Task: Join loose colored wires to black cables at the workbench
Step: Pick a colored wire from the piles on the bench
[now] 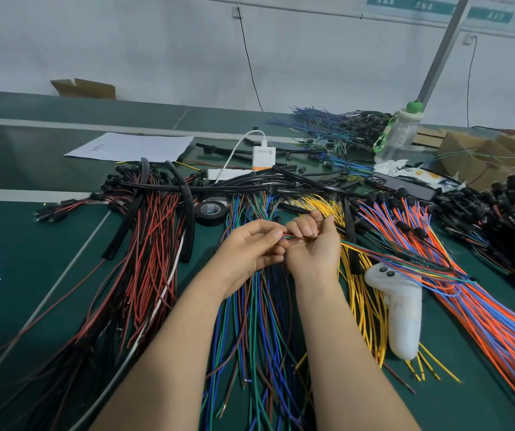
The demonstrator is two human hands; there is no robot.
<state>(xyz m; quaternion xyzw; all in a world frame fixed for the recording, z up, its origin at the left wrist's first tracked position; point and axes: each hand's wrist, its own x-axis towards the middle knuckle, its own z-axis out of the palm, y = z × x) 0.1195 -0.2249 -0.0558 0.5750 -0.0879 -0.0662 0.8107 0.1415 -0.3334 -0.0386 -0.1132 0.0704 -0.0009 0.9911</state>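
Note:
My left hand [251, 247] and my right hand [313, 241] meet above the green bench, both curled round a thin bundle of colored wires [383, 255] that trails off to the right. The wire ends are pinched between my left fingertips and my right fist. Beneath my hands lie green, blue and brown wires [256, 321]. Red and black wires [150, 269] spread at the left, yellow wires [362, 293] and orange and blue wires [483, 312] at the right. Black cables [250, 186] lie across the wire tops.
A roll of black tape [210, 211] sits behind my hands. A white handheld controller [400, 309] lies on the yellow wires. Farther back are a white charger [263, 157], a paper sheet [132, 147], a water bottle [397, 135] and cardboard boxes [480, 157].

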